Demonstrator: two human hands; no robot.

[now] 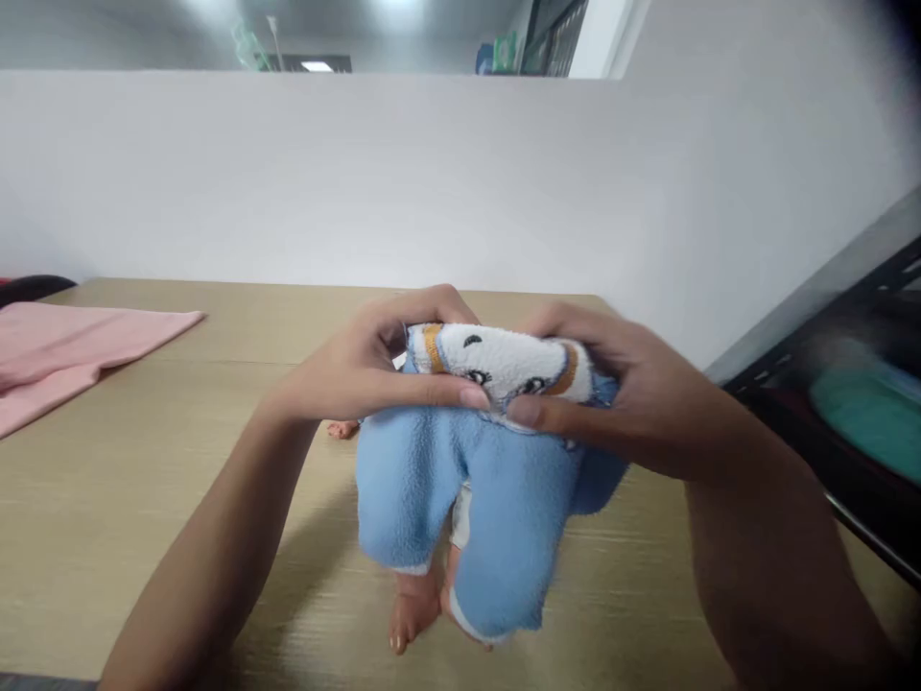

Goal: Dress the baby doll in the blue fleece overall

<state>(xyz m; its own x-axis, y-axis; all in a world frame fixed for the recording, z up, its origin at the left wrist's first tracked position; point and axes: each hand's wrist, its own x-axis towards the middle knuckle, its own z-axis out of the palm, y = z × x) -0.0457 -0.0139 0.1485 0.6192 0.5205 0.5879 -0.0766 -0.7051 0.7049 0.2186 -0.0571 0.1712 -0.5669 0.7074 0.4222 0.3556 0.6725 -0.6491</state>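
Observation:
Blue fleece doll clothing (514, 518) with two legs hangs between my hands, its top a bunched white section with an embroidered face and orange bands. My left hand (403, 360) grips the bunched cloth from the left, thumb on the front and fingers behind it. From the right, my right hand (597, 384) pinches it the same way, the two thumbs almost meeting. Below and behind the cloth shows a doll (413, 609), of which a foot and part of a second foot stick out under the legs. A small doll hand shows beside my left wrist. The doll's head and body are hidden.
A pink cloth (79, 350) lies on the wooden table (237, 326) at the left. Behind the table stands a white wall (323, 182) with a window-like opening above. A black metal rack (791, 360) with a blurred green item stands at the right.

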